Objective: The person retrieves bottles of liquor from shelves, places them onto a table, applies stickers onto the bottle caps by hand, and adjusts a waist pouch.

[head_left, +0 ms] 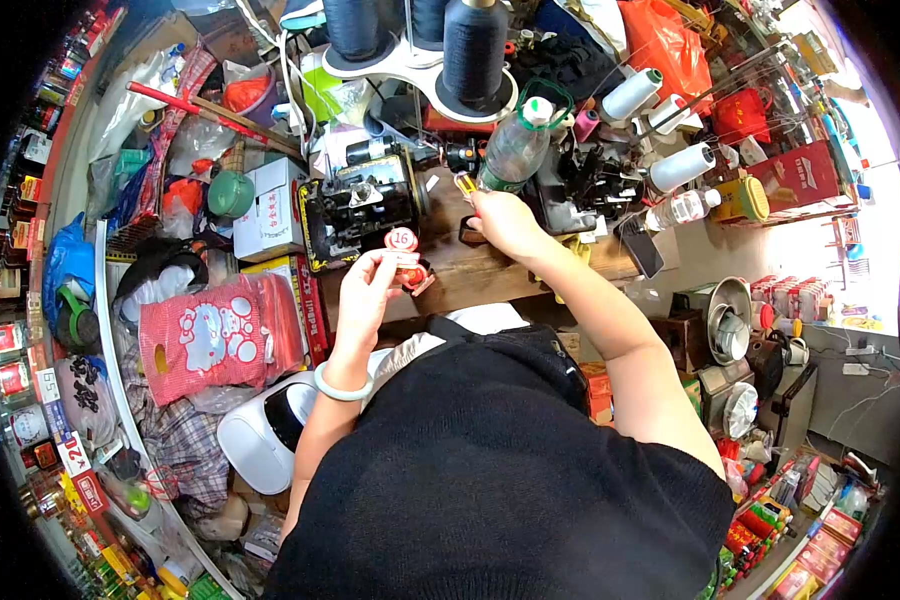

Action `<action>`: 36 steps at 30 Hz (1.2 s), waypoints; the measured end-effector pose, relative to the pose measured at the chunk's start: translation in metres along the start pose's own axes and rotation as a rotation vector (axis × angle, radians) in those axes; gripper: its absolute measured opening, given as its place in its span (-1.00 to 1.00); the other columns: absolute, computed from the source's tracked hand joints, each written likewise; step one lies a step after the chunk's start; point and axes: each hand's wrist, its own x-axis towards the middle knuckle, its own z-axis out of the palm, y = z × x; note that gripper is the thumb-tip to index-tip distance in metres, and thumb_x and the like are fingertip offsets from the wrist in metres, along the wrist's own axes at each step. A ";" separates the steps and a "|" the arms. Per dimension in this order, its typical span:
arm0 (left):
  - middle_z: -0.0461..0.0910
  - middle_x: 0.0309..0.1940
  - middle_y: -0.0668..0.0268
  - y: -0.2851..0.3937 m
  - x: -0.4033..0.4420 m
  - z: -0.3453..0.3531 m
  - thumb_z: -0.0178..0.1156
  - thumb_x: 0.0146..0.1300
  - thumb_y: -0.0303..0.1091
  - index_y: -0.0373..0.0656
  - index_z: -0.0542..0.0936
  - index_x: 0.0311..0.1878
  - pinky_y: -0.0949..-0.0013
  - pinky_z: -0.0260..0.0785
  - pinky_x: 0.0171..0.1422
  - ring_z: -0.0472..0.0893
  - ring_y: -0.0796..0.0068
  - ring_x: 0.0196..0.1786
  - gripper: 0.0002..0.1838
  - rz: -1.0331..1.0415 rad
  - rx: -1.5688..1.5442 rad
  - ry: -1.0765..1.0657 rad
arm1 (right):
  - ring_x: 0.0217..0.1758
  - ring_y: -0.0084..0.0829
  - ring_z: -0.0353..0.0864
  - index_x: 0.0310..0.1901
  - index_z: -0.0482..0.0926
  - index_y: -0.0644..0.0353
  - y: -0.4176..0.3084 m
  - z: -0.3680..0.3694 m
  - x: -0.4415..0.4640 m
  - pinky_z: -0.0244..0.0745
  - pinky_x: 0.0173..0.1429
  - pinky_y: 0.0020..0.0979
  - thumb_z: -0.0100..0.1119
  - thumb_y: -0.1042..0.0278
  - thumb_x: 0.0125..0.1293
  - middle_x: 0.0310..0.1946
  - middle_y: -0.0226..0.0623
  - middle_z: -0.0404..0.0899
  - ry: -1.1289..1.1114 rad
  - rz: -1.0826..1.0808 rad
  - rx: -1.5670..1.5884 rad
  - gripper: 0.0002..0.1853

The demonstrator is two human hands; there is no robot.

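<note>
My left hand (367, 290), with a pale bangle on the wrist, is closed on a red-and-white packet (402, 240) with a round top marked 16. More red, folded-looking parts hang just below my fingertips. Over the wooden tabletop (490, 275), my right hand (510, 225) reaches forward, its fingers closed at a small yellow item (465, 184) with a dark middle. Its exact kind is too small to make out. A clear green-tinted bottle (515, 150) stands right beside that hand. Left of it is a black sewing machine (365, 205).
Large dark thread cones (473, 55) stand on a white holder at the back. White thread spools (682, 167) and a phone (640, 248) lie to the right. A white box (270, 210) and a pink Hello Kitty bag (215, 335) are on the left.
</note>
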 end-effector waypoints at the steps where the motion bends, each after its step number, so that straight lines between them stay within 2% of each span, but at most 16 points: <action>1: 0.70 -0.06 0.41 -0.003 0.001 -0.003 0.14 0.50 -0.22 -0.09 0.58 0.05 0.61 0.45 -0.14 0.64 0.70 -0.16 -0.79 0.005 -0.034 -0.003 | -0.22 0.09 0.67 -0.33 0.56 0.33 -0.008 -0.001 0.001 0.56 -0.11 0.02 0.38 0.30 0.13 -0.37 0.11 0.64 0.000 0.007 -0.013 -0.74; 7: 0.69 -0.04 0.41 -0.005 0.001 -0.007 0.13 0.50 -0.25 -0.09 0.58 0.09 0.59 0.46 -0.12 0.64 0.69 -0.13 -0.78 -0.005 -0.098 -0.019 | -0.28 0.08 0.66 -0.35 0.54 0.28 -0.016 0.007 -0.001 0.56 -0.16 -0.01 0.41 0.22 0.12 -0.42 0.04 0.64 0.085 -0.025 -0.065 -0.70; 10: 0.69 -0.05 0.40 -0.002 0.001 -0.003 0.11 0.51 -0.26 -0.11 0.57 0.09 0.58 0.45 -0.11 0.64 0.69 -0.14 -0.78 -0.013 -0.103 -0.019 | -0.21 0.02 0.66 -0.25 0.58 0.28 -0.021 -0.011 -0.006 0.57 -0.14 -0.05 0.31 0.02 0.26 -0.30 0.03 0.60 0.113 0.031 -0.066 -0.60; 11: 0.68 -0.07 0.39 0.001 0.000 -0.001 0.10 0.51 -0.27 -0.14 0.57 0.08 0.56 0.45 -0.11 0.63 0.69 -0.16 -0.78 -0.008 -0.105 -0.012 | -0.19 0.00 0.64 -0.23 0.60 0.29 -0.025 -0.020 -0.006 0.57 -0.11 -0.07 0.23 -0.04 0.33 -0.25 0.00 0.57 0.202 0.047 -0.049 -0.56; 12: 0.69 -0.07 0.38 0.005 0.000 0.001 0.11 0.51 -0.27 -0.15 0.57 0.09 0.57 0.45 -0.11 0.63 0.69 -0.16 -0.77 -0.012 -0.077 0.006 | -0.18 -0.06 0.63 -0.16 0.60 0.25 -0.026 -0.026 -0.007 0.54 -0.09 -0.15 0.24 0.06 0.36 -0.24 -0.09 0.57 0.287 0.072 0.026 -0.65; 14: 0.70 -0.08 0.38 0.004 0.002 0.000 0.13 0.50 -0.25 -0.16 0.56 0.10 0.58 0.44 -0.12 0.62 0.70 -0.17 -0.75 0.020 -0.108 -0.023 | -0.21 -0.04 0.63 -0.23 0.60 0.26 -0.033 -0.048 -0.011 0.53 -0.12 -0.12 0.19 0.10 0.38 -0.33 -0.06 0.57 0.313 0.031 0.276 -0.68; 16: 0.70 -0.04 0.35 0.009 0.005 0.004 0.18 0.47 -0.22 -0.15 0.54 0.11 0.60 0.43 -0.12 0.62 0.69 -0.15 -0.72 0.016 -0.069 -0.026 | -0.22 -0.09 0.65 -0.19 0.63 0.25 -0.035 -0.051 -0.017 0.52 -0.11 -0.20 0.18 0.17 0.39 -0.31 -0.06 0.64 0.230 0.005 0.413 -0.73; 18: 0.70 -0.02 0.29 0.009 0.007 0.008 0.18 0.47 -0.26 -0.19 0.53 0.11 0.59 0.44 -0.12 0.63 0.66 -0.13 -0.73 0.018 -0.071 -0.035 | -0.25 -0.48 0.62 -0.15 0.62 0.29 -0.047 -0.047 -0.030 0.50 -0.13 -0.38 0.20 0.22 0.43 -0.30 -0.23 0.67 0.042 0.050 0.645 -0.75; 19: 0.70 -0.02 0.29 0.010 0.008 0.011 0.18 0.47 -0.26 -0.19 0.53 0.11 0.59 0.44 -0.12 0.63 0.66 -0.13 -0.73 0.014 -0.066 -0.042 | -0.24 -0.59 0.58 -0.12 0.62 0.29 -0.051 -0.037 -0.034 0.50 -0.13 -0.42 0.22 0.19 0.43 -0.31 -0.32 0.66 0.047 -0.003 0.691 -0.72; 21: 0.70 -0.04 0.23 0.010 0.010 0.021 0.17 0.47 -0.31 -0.24 0.51 0.10 0.58 0.44 -0.14 0.63 0.63 -0.13 -0.74 0.027 -0.108 -0.095 | -0.28 -0.63 0.57 -0.09 0.62 0.25 -0.063 -0.027 -0.047 0.50 -0.14 -0.49 0.25 0.19 0.42 -0.31 -0.40 0.64 -0.054 0.083 0.873 -0.73; 22: 0.69 -0.11 0.23 0.007 0.012 0.024 0.17 0.46 -0.35 -0.27 0.52 0.05 0.56 0.46 -0.14 0.64 0.61 -0.16 -0.78 0.008 -0.112 -0.105 | -0.28 -0.67 0.56 -0.09 0.62 0.23 -0.069 -0.026 -0.050 0.50 -0.14 -0.52 0.26 0.19 0.42 -0.30 -0.42 0.64 -0.126 0.156 0.994 -0.74; 24: 0.68 -0.18 0.30 0.004 0.016 0.024 0.18 0.45 -0.37 -0.26 0.53 0.00 0.58 0.47 -0.12 0.63 0.63 -0.20 -0.81 0.007 0.030 -0.175 | -0.30 -0.70 0.55 -0.12 0.62 0.23 -0.063 -0.007 -0.053 0.48 -0.17 -0.56 0.25 0.20 0.43 -0.30 -0.45 0.66 -0.054 0.101 0.952 -0.76; 25: 0.67 -0.23 0.34 0.000 0.019 0.024 0.20 0.44 -0.37 -0.26 0.54 -0.02 0.60 0.46 -0.13 0.62 0.66 -0.23 -0.83 0.020 0.023 -0.216 | -0.30 -0.71 0.55 -0.14 0.62 0.23 -0.061 0.001 -0.053 0.47 -0.20 -0.57 0.24 0.20 0.44 -0.30 -0.47 0.66 -0.060 0.156 1.058 -0.76; 27: 0.67 -0.23 0.34 -0.004 0.021 0.027 0.20 0.44 -0.37 -0.26 0.55 -0.03 0.61 0.44 -0.15 0.62 0.68 -0.24 -0.83 0.014 0.030 -0.231 | -0.32 -0.74 0.53 -0.18 0.62 0.22 -0.061 0.001 -0.057 0.43 -0.29 -0.62 0.19 0.19 0.46 -0.32 -0.50 0.66 -0.098 0.251 1.227 -0.76; 33: 0.68 -0.18 0.33 -0.010 0.027 0.023 0.15 0.48 -0.36 -0.28 0.56 0.02 0.62 0.42 -0.17 0.61 0.70 -0.21 -0.80 -0.016 0.085 -0.300 | -0.39 -0.73 0.51 -0.18 0.61 0.18 -0.053 0.003 -0.062 0.47 -0.31 -0.62 0.14 0.16 0.48 -0.33 -0.49 0.66 -0.160 0.320 1.273 -0.75; 36: 0.70 -0.12 0.25 -0.012 0.029 0.019 0.06 0.53 -0.26 -0.23 0.55 0.10 0.54 0.50 -0.09 0.67 0.59 -0.19 -0.73 -0.021 0.100 -0.289 | -0.38 -0.72 0.53 -0.14 0.58 0.18 -0.047 0.008 -0.064 0.51 -0.29 -0.60 0.10 0.15 0.51 -0.32 -0.49 0.65 -0.176 0.360 1.324 -0.75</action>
